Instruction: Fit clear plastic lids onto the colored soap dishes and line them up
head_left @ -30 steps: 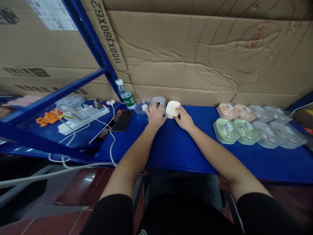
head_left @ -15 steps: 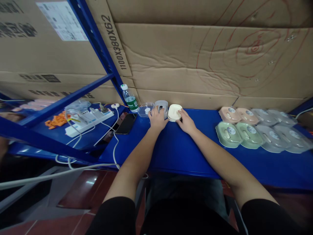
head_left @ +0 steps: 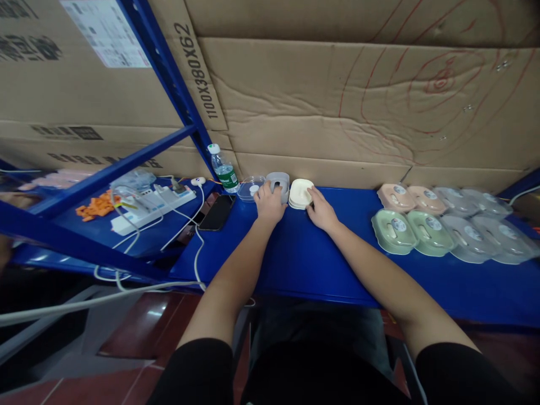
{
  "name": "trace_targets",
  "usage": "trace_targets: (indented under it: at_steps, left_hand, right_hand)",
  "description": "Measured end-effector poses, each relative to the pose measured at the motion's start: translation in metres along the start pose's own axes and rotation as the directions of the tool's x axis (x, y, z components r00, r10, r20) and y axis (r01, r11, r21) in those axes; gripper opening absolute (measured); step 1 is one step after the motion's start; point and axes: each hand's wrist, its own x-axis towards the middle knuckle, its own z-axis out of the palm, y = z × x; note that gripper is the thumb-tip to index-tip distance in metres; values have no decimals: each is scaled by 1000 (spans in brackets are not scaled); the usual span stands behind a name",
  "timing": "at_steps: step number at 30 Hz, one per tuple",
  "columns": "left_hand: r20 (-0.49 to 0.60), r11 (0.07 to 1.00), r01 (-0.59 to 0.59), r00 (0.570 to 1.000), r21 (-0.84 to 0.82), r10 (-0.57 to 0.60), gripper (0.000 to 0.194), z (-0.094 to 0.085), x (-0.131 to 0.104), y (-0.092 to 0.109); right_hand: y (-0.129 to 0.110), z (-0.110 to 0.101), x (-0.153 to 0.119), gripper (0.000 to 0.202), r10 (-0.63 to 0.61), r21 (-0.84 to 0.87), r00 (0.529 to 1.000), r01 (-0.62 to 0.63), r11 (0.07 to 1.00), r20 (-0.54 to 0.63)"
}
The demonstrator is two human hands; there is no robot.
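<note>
My left hand [head_left: 270, 205] has its fingers spread across the front of a grey plastic box [head_left: 283, 180], which it partly hides. Left of that box lies a clear plastic lid [head_left: 248, 190] with a white tab, close to my left fingertips. At the right edge of a small stack of cream square dishes [head_left: 300, 194], the thumb and fingers of my right hand [head_left: 323, 211] are curled round the rim. The stack stands on the blue tabletop [head_left: 312, 259], just right of the grey box.
Lidded boxes in pink [head_left: 395, 198], green [head_left: 394, 232] and grey [head_left: 468, 239] stand in rows at the right. At the left are a water bottle [head_left: 223, 169], a phone [head_left: 217, 212], a power strip [head_left: 156, 211], cables and orange pieces [head_left: 97, 206]. Cardboard [head_left: 295, 101] walls the back.
My left hand has drawn slightly left, and its thumb is farther from the cream dishes. My right hand stays at the stack.
</note>
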Motion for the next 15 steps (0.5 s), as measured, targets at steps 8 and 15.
trace_targets:
  at_steps: [8,15]
  left_hand:
    - [-11,1000,17,1000,16,-17,62,0,1,-5]
    - [0,1000,6,1000,-17,-6,72,-2,0,-1]
  right_hand:
    - [-1,-1,1,75,29,-4,1000,-29,1000,-7]
    - [-2,-3,-1,76,39,-4,999,-39,999,-8]
